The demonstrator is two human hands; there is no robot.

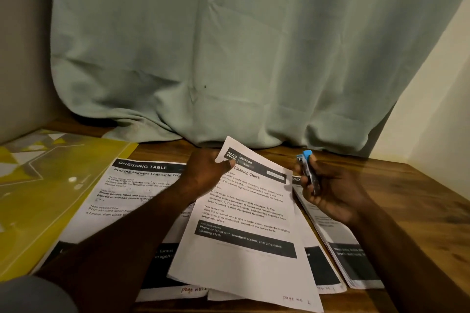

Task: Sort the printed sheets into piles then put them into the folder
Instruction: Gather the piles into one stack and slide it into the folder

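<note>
The left hand pinches the top corner of a thin, flat white printed sheet headed "Cleaning Check", with black bands. Right of that sheet, apart from it, the right hand grips a small, hard blue-and-black tool. Left of the sheet lie a "Dressing Table" page and a glossy yellow plastic folder. A stacked pile lies to its right, on the grained wooden table. Behind the sheet hangs a creased pale green curtain.
</note>
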